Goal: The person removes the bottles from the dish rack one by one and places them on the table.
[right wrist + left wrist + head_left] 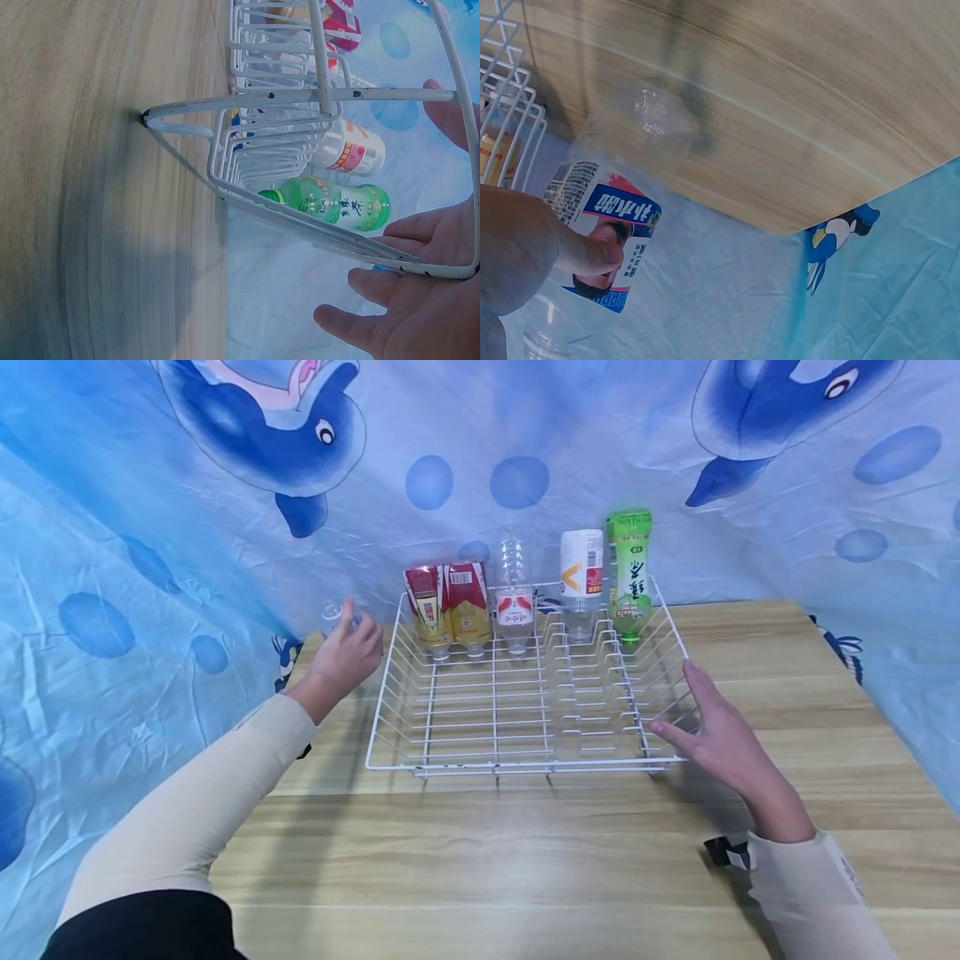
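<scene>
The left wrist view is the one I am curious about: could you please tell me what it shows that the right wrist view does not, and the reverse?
Only the left wrist view shows the left grip on a clear bottle, thumb across its label, and a printed bird near the table's corner.

Only the right wrist view shows the right grip, fingers extended at the rack's edge, plus the green bottle and white bottle.

Both share parts of the white wire rack, wooden table and bluish cloth.
</scene>
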`<state>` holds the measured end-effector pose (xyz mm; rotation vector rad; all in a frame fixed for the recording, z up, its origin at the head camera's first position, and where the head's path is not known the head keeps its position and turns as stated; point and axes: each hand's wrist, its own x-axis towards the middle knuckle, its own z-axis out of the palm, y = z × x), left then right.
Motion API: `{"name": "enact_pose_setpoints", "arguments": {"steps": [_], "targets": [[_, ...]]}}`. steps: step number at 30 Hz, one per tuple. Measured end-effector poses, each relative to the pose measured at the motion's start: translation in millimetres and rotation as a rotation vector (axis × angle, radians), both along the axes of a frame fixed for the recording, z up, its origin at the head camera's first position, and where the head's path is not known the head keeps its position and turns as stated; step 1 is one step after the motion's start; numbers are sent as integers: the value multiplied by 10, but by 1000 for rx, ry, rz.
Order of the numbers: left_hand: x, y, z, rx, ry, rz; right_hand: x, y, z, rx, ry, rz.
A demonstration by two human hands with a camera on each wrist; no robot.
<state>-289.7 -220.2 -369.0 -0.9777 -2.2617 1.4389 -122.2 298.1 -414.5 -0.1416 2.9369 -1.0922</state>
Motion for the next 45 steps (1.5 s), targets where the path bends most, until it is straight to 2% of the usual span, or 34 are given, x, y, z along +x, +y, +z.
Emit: {"name": "enact_pose_setpoints", "arguments": {"steps": [10, 21, 25, 31, 34, 39, 42, 45], "targets": [[16, -23, -27, 11, 23, -5, -9, -7, -6, 14, 10, 11], [53, -50, -47, 71, 71, -41, 6, -9, 11, 13, -17, -8], [125, -92, 17, 110, 65, -82, 3, -12, 9, 4, -10, 4], [328, -80, 232, 154, 50, -113, 6, -1, 10, 11, -3, 10], [429, -29, 311, 265, 41, -157, 6, 3, 17, 13, -7, 7], [621, 93, 369, 533, -9, -219, 12, 0, 22, 17, -8, 4], [752, 164, 365, 645, -50, -183, 15, -7, 20, 17, -3, 7], [877, 229, 348, 739, -88, -112, 19, -9, 20, 13, 1, 11]]}}
